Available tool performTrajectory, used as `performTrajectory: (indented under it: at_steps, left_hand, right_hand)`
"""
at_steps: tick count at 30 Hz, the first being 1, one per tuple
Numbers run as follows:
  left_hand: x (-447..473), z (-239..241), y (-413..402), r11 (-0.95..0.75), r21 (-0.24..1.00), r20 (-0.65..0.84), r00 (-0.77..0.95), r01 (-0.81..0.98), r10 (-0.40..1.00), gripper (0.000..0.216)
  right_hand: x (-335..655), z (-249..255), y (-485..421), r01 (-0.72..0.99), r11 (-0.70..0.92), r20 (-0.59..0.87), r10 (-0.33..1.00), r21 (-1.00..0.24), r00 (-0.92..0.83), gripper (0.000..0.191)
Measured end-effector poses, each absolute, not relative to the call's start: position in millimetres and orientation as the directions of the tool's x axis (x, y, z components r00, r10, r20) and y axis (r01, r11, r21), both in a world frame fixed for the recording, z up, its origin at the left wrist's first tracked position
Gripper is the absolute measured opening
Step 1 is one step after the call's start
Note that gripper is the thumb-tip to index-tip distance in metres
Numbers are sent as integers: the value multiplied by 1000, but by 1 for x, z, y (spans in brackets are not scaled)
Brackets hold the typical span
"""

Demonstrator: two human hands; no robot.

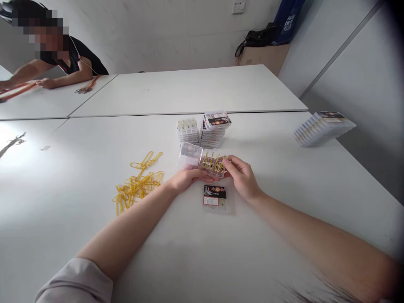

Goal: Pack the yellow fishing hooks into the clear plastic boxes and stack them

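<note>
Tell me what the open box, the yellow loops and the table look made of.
Open box: likely clear hard plastic, glossy; see-through, with crisp straight edges.
Yellow loops: flexible cord, slightly shiny; they tangle in loose curves. Synthetic or rubber, can't tell.
Table: perhaps white laminate, smooth; plain surface with soft glare.
</note>
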State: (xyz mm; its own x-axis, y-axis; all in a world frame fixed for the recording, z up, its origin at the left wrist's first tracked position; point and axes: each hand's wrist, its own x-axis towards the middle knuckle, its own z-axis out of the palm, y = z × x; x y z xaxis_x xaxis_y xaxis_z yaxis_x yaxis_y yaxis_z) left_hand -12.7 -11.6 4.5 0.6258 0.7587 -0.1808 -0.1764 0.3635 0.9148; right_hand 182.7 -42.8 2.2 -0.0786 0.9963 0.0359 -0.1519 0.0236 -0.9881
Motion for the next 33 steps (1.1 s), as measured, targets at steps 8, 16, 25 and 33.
performTrajectory:
  at_steps: [8, 16, 25, 33]
  left_hand:
    - [-11, 6, -11, 390, 896, -193, 608, -210, 770, 53]
    - [-9, 4, -11, 391, 906, -228, 592, -161, 773, 70]
    - [-6, 8, -16, 353, 930, -233, 578, -101, 782, 69]
    - [-5, 8, -16, 353, 931, -241, 568, -94, 787, 69]
  right_hand:
    - [185, -3, -40, -80, 73, 77, 996, -994, -44, 32]
    - [183, 2, -42, -94, 45, 51, 997, -995, -61, 30]
    - [181, 4, -43, -112, 56, 65, 994, -992, -84, 26]
    - [181, 5, -43, -110, 55, 64, 995, -992, -79, 25]
